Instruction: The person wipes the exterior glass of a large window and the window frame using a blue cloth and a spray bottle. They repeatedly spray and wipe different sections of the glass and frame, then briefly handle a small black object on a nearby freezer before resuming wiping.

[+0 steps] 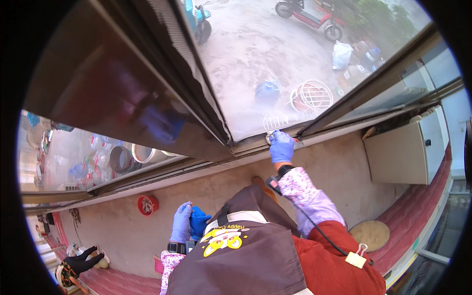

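Observation:
My right hand, in a thin violet-blue glove, reaches forward to the bottom rail of a window. Its fingers are closed at the sill, and small pale and reddish bits show at either side of them. What they hold is mostly hidden. Lower and to the left, my left hand wears the same kind of glove and is closed on a bright blue cloth. That cloth hangs close beside my dark brown apron.
A small red bucket stands by the wall under the window. To the right is a beige cabinet, with a round stool top nearer me. Another person is at the far left. Beyond the glass lie baskets and bottles.

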A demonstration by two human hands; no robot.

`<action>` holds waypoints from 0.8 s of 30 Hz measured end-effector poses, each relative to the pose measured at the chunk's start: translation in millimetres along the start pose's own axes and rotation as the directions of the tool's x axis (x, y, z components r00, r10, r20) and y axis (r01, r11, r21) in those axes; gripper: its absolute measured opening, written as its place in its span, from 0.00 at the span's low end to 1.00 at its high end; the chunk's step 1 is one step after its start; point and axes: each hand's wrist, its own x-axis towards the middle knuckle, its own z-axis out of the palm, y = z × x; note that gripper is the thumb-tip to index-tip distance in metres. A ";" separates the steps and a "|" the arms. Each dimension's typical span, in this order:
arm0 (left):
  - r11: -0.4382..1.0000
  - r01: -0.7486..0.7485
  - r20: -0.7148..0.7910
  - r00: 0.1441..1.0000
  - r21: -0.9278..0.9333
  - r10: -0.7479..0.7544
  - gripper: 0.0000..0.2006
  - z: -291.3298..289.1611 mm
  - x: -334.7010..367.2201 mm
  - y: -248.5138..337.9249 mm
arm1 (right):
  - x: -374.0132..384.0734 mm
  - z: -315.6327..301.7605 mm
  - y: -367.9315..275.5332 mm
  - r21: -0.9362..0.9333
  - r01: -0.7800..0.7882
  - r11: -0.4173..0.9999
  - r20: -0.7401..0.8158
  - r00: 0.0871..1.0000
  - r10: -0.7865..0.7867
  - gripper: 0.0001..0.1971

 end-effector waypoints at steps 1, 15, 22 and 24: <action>1.000 -0.003 0.002 1.000 -0.015 0.003 0.10 -2.4 -0.6 -3.8 | -7.3 11.6 -15.4 0.018 0.016 1.000 -0.060 0.998 -0.015 0.03; 0.997 -0.065 0.003 0.998 -0.028 0.065 0.12 -7.2 3.1 -7.6 | -0.6 -27.6 -40.2 0.607 -0.257 0.752 0.277 0.955 0.103 0.07; 0.997 0.009 -0.009 1.000 -0.074 -0.010 0.11 -13.7 -4.8 -23.3 | -21.7 29.0 -86.4 0.244 0.137 0.960 0.191 0.964 -0.186 0.05; 1.000 0.002 -0.040 0.999 -0.017 -0.003 0.11 -13.7 -3.4 -27.6 | -18.0 27.5 -75.8 0.274 0.161 0.948 0.251 0.940 -0.233 0.06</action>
